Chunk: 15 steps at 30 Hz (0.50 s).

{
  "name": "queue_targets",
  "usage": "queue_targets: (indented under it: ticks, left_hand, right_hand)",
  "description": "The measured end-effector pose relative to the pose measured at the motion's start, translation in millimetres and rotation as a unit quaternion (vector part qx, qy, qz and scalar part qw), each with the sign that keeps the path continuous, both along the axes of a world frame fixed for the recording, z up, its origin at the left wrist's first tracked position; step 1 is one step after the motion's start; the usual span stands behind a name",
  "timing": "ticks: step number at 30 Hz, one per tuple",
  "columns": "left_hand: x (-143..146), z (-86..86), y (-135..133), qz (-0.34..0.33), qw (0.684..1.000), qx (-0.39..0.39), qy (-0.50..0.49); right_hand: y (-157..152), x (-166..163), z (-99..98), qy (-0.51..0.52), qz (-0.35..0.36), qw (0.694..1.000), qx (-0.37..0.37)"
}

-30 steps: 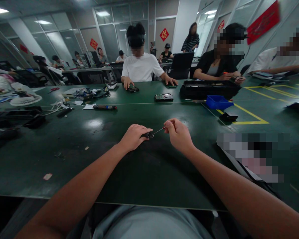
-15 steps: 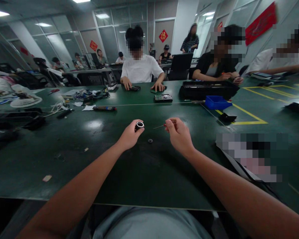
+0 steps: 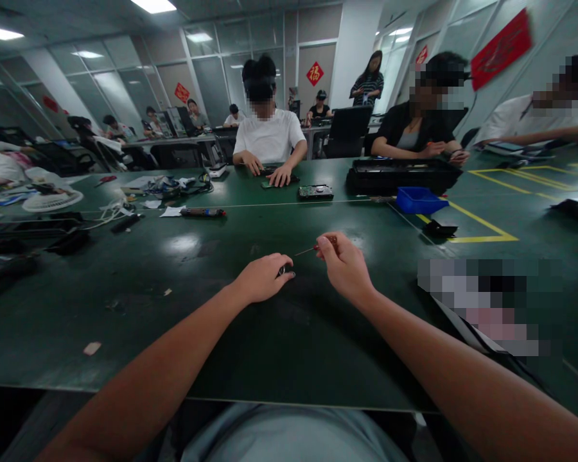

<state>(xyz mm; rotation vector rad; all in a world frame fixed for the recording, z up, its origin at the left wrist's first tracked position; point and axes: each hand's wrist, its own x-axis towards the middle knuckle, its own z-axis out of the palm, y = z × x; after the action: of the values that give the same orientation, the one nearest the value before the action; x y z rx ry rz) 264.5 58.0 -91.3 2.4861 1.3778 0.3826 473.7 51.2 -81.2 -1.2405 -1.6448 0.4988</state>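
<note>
My left hand [image 3: 262, 277] is low over the green table, its fingers curled around a small black cylinder with a bright ring at its end [image 3: 282, 270]. Most of the cylinder is hidden by the fingers. A small dark round piece [image 3: 291, 274] shows at the thumb and fingertips; whether they grip it I cannot tell. To the right, my right hand [image 3: 345, 264] is closed around a screwdriver with a red handle [image 3: 334, 241]. Its thin shaft [image 3: 306, 251] points left, above and just right of the left fingertips.
Across the green table [image 3: 270, 359], a person in white handles electronic parts beside a hard drive [image 3: 315, 191]. A blue bin [image 3: 420, 200] and a long black case [image 3: 404, 174] stand at the back right. A dark pen-shaped tool [image 3: 202, 212] and cables [image 3: 173, 186] lie back left.
My left hand has come down and right with the black cylinder, reaching the small round piece on the table. My right hand keeps the screwdriver nearly in place. The person opposite has shifted their hands.
</note>
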Motion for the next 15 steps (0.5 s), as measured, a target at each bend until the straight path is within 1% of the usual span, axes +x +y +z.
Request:
queue_targets:
  ticks: [4, 8, 10, 12, 15]
  left_hand:
    - [6, -3.4, 0, -0.014, 0.996, 0.011, 0.090]
    - [8, -0.3, -1, -0.013, 0.994, 0.009, 0.110]
    - [6, 2.0, 0, 0.001, 0.995, 0.001, 0.095]
    - [0, 4.2, 2, 0.021, 0.998, -0.009, 0.058]
    - [-11, 8.0, 6, 0.054, 0.997, -0.026, -0.054]
  right_hand:
    - [-1, 0, 1.8, 0.000, -0.002, 1.000, 0.001]
    - [-1, 2, 3.0, 0.000, -0.004, 1.000, 0.002]
    - [-1, 2, 2.9, -0.001, -0.001, 1.000, 0.000]
    - [-1, 3, 2.6, 0.003, 0.002, 1.000, -0.001]
    - [-1, 2, 2.3, 0.011, 0.004, 1.000, -0.003]
